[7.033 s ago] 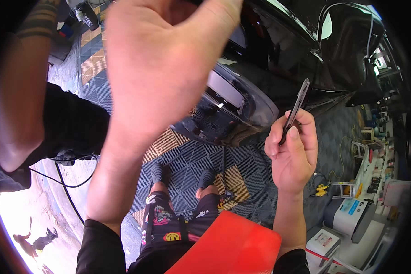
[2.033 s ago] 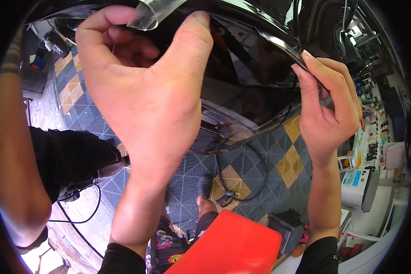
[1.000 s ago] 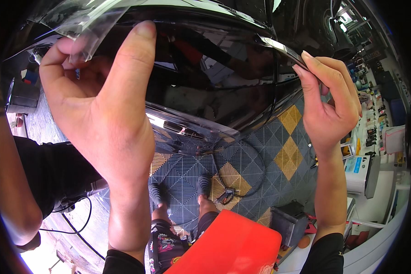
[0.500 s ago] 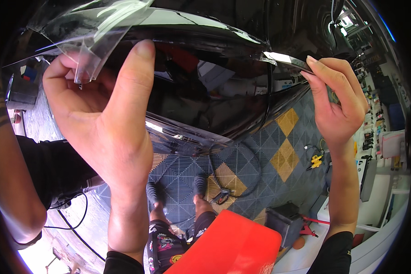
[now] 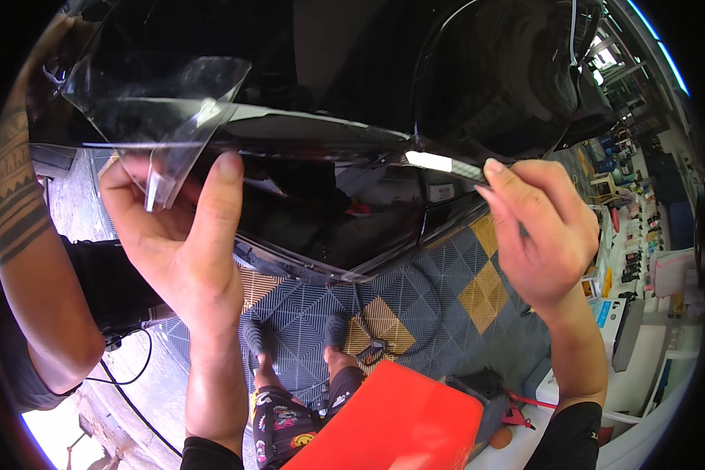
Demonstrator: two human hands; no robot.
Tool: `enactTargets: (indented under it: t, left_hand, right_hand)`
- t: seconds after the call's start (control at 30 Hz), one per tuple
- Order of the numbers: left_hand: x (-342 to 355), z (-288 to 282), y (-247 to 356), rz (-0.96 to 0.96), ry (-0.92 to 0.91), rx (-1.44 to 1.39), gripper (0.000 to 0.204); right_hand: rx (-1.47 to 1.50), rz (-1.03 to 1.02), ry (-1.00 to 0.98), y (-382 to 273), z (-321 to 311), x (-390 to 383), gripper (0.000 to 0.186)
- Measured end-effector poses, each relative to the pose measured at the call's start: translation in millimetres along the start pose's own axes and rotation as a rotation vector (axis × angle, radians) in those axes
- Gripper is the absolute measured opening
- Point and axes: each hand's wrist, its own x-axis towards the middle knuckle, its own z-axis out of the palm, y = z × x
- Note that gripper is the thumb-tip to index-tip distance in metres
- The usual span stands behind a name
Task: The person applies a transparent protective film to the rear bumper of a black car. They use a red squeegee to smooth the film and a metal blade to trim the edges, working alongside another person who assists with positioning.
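My left hand (image 5: pixel 188 251) is at the lower edge of a glossy black car panel (image 5: pixel 329 219), thumb raised apart from the curled fingers. A loose piece of clear film (image 5: pixel 176 102) drapes over the panel, its folded tip hanging among those fingers; whether they touch it I cannot tell. My right hand (image 5: pixel 540 235) pinches a slim utility knife (image 5: pixel 464 170) between thumb and fingers, held nearly level, its bright blade end against the panel beside a vertical seam.
Another person's tattooed arm (image 5: pixel 31 258) is close at my left, with black cables (image 5: pixel 124 384) below. A red flat object (image 5: pixel 392 415) is below my hands, beside a dark box (image 5: pixel 474 388). Patterned floor tiles (image 5: pixel 478 298) lie beneath; shelves of small items line the right.
The knife has gone from upright to nearly level at the panel. Both hands sit lower in view than half a second ago, and more of the black panel shows above them.
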Motion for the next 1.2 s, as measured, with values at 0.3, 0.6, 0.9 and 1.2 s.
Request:
enactTargets:
  t: [0.3,0.6,0.9,1.2]
  left_hand:
    - [6.6,-9.8,0.3,0.031,-0.077,0.095,0.037]
    - [9.6,-15.9,-3.5,-0.022,-0.040,0.096,0.042]
    - [9.8,-19.4,-2.6,-0.024,-0.029,0.134,0.041]
    - [0.8,-10.3,4.6,-0.044,0.026,0.145,0.040]
  right_hand:
    - [0.057,-0.136,0.074,32.2,15.5,4.9,0.031]
    - [0.128,-0.183,0.030,49.1,24.3,19.7,0.033]
    - [0.171,-0.239,0.012,60.2,26.7,28.9,0.037]
    - [0.161,-0.369,-0.033,74.7,18.8,48.2,0.036]
